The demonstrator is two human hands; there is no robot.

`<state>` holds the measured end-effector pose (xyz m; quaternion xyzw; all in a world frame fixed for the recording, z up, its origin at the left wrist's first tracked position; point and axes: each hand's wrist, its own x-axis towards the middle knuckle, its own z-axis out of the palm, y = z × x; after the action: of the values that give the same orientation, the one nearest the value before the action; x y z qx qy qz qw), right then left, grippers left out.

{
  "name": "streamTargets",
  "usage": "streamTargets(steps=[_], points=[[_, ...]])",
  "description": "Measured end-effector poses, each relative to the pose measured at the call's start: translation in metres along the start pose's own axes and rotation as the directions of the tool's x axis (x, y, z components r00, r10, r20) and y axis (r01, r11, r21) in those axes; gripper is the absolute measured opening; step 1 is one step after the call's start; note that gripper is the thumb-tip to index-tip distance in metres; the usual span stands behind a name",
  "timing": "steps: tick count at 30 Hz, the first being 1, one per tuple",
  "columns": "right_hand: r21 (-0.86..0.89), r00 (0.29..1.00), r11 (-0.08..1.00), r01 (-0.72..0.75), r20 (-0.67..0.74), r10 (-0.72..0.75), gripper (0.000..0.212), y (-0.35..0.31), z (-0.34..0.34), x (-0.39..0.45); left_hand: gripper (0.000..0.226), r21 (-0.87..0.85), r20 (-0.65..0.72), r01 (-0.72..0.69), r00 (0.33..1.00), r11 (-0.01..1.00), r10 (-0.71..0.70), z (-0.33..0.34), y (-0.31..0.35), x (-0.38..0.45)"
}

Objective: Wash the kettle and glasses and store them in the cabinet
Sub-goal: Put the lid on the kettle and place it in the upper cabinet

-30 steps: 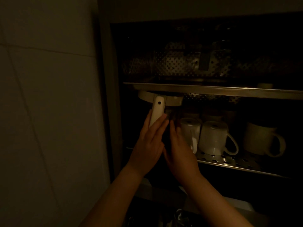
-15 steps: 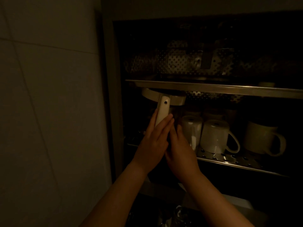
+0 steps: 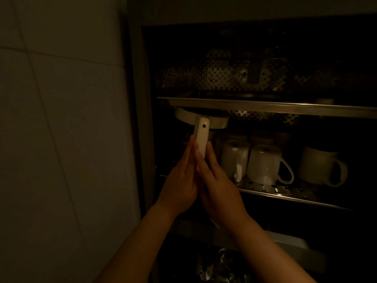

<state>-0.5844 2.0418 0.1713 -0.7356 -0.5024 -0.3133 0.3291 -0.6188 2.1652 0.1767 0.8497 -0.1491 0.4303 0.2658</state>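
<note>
Head view: left hand (image 3: 179, 180) and right hand (image 3: 218, 184) press straight fingers on the kettle (image 3: 201, 137) handle at the lower shelf (image 3: 285, 194); kettle may knock adjacent mugs (image 3: 263, 164).

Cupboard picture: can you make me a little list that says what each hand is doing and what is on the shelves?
place: dark cabinet with metal shelves
left hand: fingers straight, pressed on the left side of the kettle handle
right hand: fingers straight, against the handle's right side
kettle: cream, its rim right under the upper shelf; body too dark to see
lower shelf: white mugs, the two nearest upside down
upper shelf: perforated metal tray
</note>
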Motion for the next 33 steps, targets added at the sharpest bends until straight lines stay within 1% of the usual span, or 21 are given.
streamTargets(steps=[5, 8, 10, 12, 19, 24, 28, 33], points=[[-0.006, 0.998, 0.998, -0.062, -0.016, 0.062, 0.097, 0.005, 0.004, -0.001, 0.068, -0.015, 0.056, 0.051, 0.997, 0.999, -0.05, 0.008, 0.003, -0.001], [-0.024, 0.997, 0.997, -0.072, -0.008, 0.072, 0.099, 0.01, 0.003, -0.002, 0.068, -0.003, 0.076, 0.046, 0.996, 0.999, -0.046, 0.015, 0.003, 0.0], [-0.038, 0.997, 0.996, -0.084, -0.001, 0.084, 0.101, 0.013, 0.003, -0.003, 0.072, 0.009, 0.078, 0.04, 0.996, 0.999, -0.04, 0.019, 0.001, 0.0], [-0.049, 0.996, 0.995, -0.09, 0.001, 0.09, 0.101, 0.015, 0.003, -0.003, 0.075, -0.014, 0.073, 0.048, 0.996, 0.999, -0.047, 0.022, 0.002, 0.0], [-0.086, 0.995, 0.992, -0.097, 0.008, 0.098, 0.103, 0.017, 0.002, -0.005, 0.078, -0.038, 0.061, 0.068, 0.996, 0.997, -0.065, 0.024, 0.006, 0.002], [-0.126, 0.995, 0.988, -0.093, 0.006, 0.095, 0.1, 0.012, -0.001, -0.002, 0.075, -0.001, 0.074, 0.041, 0.996, 0.999, -0.04, 0.016, 0.006, 0.001], [-0.153, 0.994, 0.983, -0.104, 0.018, 0.108, 0.096, 0.003, -0.006, -0.001, 0.079, 0.066, 0.076, 0.02, 0.997, 0.998, -0.025, 0.004, 0.009, -0.002], [-0.203, 0.986, 0.968, -0.145, 0.051, 0.159, 0.088, -0.013, -0.016, -0.006, 0.073, 0.146, 0.172, 0.033, 0.983, 0.989, -0.058, -0.012, 0.019, -0.011]])
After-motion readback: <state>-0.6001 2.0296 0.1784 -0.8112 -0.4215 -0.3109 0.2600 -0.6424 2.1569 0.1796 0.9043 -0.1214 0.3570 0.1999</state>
